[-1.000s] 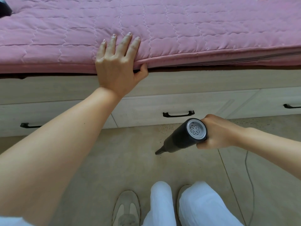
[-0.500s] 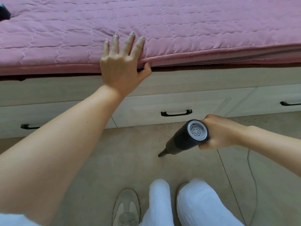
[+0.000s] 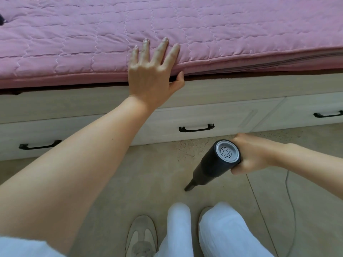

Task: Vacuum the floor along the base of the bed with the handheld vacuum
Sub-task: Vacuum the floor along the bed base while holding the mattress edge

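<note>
Black plastic fills the right hand (image 3: pixel 254 154), whose fingers curl round the rear of the handheld vacuum (image 3: pixel 216 164); its grey vented end cap faces the camera and its narrow nozzle points down-left, at or just above the floor (image 3: pixel 148 173), near the bed base (image 3: pixel 232 101). Speckled debris lies on the floor close to the drawer fronts. The left hand (image 3: pixel 152 75) lies flat with 4 fingers spread on the pink quilted mattress (image 3: pixel 185 25), thumb hooked under its edge. 3 black drawer handles show below. White trousers (image 3: pixel 224 232) and a grey shoe (image 3: pixel 141 236) sit lowest.
</note>
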`<state>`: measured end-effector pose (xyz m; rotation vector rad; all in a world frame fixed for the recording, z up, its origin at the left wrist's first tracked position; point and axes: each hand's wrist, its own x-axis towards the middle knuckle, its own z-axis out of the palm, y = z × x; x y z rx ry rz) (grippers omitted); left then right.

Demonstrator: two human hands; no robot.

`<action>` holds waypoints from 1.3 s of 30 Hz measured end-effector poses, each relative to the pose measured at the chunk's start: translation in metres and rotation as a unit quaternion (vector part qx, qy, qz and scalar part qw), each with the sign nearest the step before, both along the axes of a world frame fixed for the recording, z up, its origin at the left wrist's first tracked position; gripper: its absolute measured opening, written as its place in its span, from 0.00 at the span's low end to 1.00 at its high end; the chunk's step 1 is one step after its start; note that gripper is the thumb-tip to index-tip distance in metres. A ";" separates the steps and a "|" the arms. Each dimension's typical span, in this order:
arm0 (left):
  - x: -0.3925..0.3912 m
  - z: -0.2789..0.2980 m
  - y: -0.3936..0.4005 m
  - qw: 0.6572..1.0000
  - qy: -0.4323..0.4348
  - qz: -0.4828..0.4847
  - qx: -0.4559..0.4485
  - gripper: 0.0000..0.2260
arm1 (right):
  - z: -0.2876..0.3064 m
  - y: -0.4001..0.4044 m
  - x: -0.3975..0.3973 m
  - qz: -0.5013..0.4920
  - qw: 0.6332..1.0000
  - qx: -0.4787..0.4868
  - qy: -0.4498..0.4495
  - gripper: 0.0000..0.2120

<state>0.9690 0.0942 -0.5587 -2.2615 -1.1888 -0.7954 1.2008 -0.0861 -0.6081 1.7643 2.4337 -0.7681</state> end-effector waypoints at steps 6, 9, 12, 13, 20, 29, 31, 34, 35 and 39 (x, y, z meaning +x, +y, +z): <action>-0.001 0.004 0.001 1.000 0.003 0.002 -0.007 0.25 | 0.004 0.001 0.005 -0.005 1.000 0.016 -0.025 0.13; -0.001 0.004 0.001 1.000 0.004 0.000 -0.005 0.25 | 0.009 0.001 0.006 -0.003 1.000 0.008 -0.029 0.11; -0.001 0.004 0.001 1.000 0.005 0.001 0.003 0.25 | 0.015 0.000 0.004 0.010 0.999 -0.014 -0.027 0.10; -0.001 0.004 0.001 1.000 0.005 0.000 0.006 0.25 | 0.015 0.000 0.004 0.015 0.999 -0.020 -0.027 0.10; -0.007 0.005 0.009 0.999 0.014 -0.008 0.028 0.25 | 0.011 0.008 0.010 -0.004 0.998 0.005 -0.068 0.12; -0.005 -0.005 0.011 0.996 0.000 -0.009 0.084 0.23 | 0.001 0.015 0.007 -0.016 0.997 0.048 -0.053 0.11; -0.005 -0.006 0.011 0.996 -0.005 -0.010 0.091 0.23 | -0.001 0.016 0.005 -0.016 0.997 0.059 -0.049 0.11; -0.005 -0.007 0.011 0.995 -0.013 -0.010 0.096 0.22 | -0.004 0.017 0.002 -0.020 0.996 0.068 -0.046 0.13; -0.004 -0.008 0.011 0.995 -0.016 -0.009 0.098 0.22 | -0.005 0.017 0.001 -0.021 0.996 0.070 -0.042 0.14; -0.004 -0.008 0.011 0.994 -0.023 -0.011 0.103 0.22 | -0.007 0.019 -0.005 -0.025 0.996 0.077 -0.030 0.16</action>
